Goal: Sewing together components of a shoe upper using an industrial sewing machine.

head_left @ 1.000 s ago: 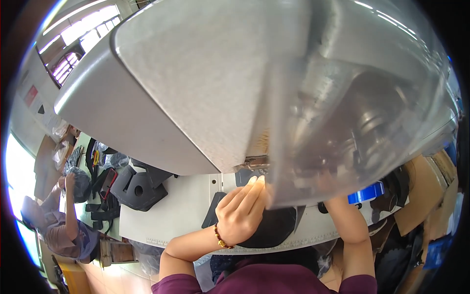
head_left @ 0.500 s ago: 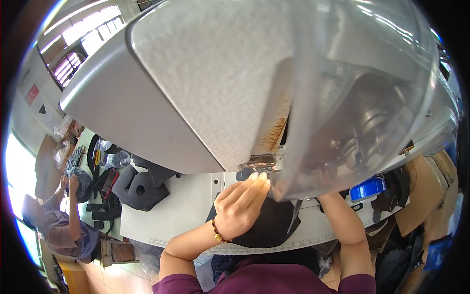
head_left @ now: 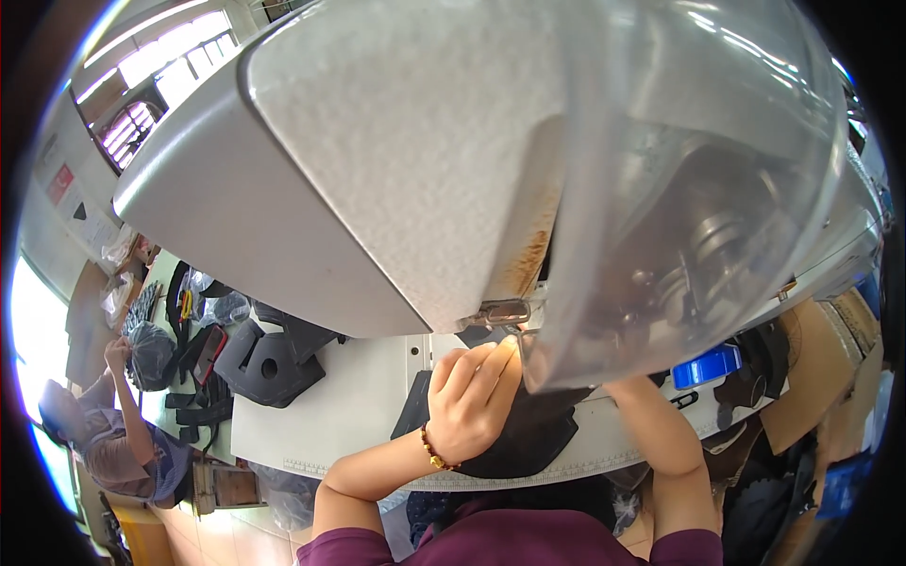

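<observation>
The grey head of a sewing machine (head_left: 359, 141) fills the upper view, with a clear plastic guard (head_left: 585, 311) on its right. A black fabric piece (head_left: 519, 443) lies on the white table below. Close to the metal presser foot (head_left: 505, 311), my left hand (head_left: 469, 401) has its fingers bent and pressed together, pinching the black piece. My right hand (head_left: 623, 385) reaches in under the guard at the black piece's right side. Its fingers are hidden, so its grip does not show.
A blue round object (head_left: 708, 366) sits at the right of the white table (head_left: 377, 377). Black moulded parts (head_left: 269, 368) lie at its left. Further left, a co-worker (head_left: 132, 424) handles a dark bundle (head_left: 151, 357). Cardboard (head_left: 812, 377) stands at the right.
My left hand has shifted slightly right, its fingers more bent. The black piece has turned and shows more at the left of my hand. My right forearm has moved a little left.
</observation>
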Action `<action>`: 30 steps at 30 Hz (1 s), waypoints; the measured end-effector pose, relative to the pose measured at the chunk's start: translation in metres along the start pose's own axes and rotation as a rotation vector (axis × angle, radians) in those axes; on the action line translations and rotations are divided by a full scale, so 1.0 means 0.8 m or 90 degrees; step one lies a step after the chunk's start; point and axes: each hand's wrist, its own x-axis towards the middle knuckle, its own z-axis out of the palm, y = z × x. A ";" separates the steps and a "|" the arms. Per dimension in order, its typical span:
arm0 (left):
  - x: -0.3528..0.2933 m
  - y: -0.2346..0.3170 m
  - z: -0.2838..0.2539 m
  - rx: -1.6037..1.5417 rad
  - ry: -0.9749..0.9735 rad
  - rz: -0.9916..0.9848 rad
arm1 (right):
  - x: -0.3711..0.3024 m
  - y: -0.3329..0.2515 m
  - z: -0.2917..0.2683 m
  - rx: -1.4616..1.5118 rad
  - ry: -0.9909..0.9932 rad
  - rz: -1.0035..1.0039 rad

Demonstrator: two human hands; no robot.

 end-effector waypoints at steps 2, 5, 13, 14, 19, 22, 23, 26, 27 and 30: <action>0.003 0.000 -0.003 -0.049 0.004 -0.004 | 0.004 0.007 -0.020 -0.032 0.022 -0.023; 0.012 -0.003 -0.006 -0.116 -0.004 -0.019 | 0.018 -0.001 -0.018 -0.076 0.050 -0.063; 0.002 -0.002 -0.009 -0.012 -0.055 0.069 | 0.007 0.021 -0.034 -0.196 0.126 -0.185; 0.000 0.001 -0.010 0.013 -0.053 0.074 | 0.006 0.020 -0.031 -0.212 0.136 -0.202; 0.006 0.002 -0.014 0.007 -0.051 0.054 | 0.017 0.012 -0.022 -0.288 0.183 -0.272; 0.006 0.002 -0.014 0.018 -0.071 0.047 | 0.014 0.014 -0.021 -0.334 0.215 -0.315; 0.006 0.002 -0.013 0.017 -0.064 0.040 | 0.019 0.012 -0.023 -0.349 0.226 -0.329; 0.005 -0.003 -0.012 0.000 -0.062 0.036 | 0.014 0.014 -0.017 -0.397 0.257 -0.368; 0.005 -0.004 -0.012 0.001 -0.062 0.036 | 0.014 0.010 -0.011 -0.413 0.268 -0.383; 0.002 -0.010 -0.012 -0.021 -0.047 0.037 | 0.007 0.011 -0.004 -0.462 0.297 -0.426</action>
